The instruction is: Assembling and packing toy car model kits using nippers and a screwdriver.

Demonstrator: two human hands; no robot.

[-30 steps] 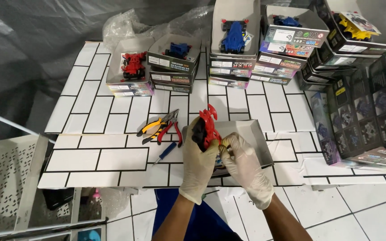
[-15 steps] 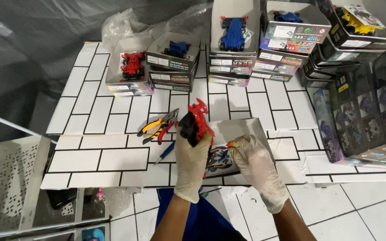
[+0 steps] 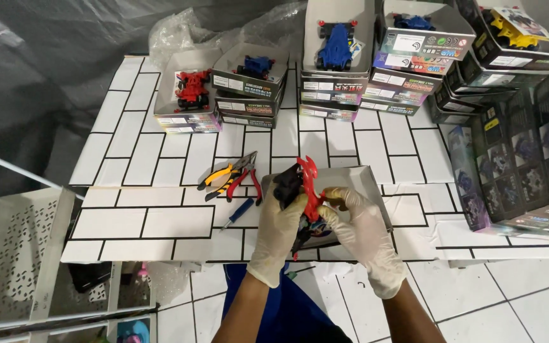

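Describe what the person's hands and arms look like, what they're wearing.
Both the left hand and the right hand wear thin, whitish disposable gloves, wrinkled and ending just past the wrists. The forearms below are bare, with no sleeves, watch or jewellery visible.

toy car (image 3: 303,190) | red and black | tilted on end | above open grey box (image 3: 366,184)
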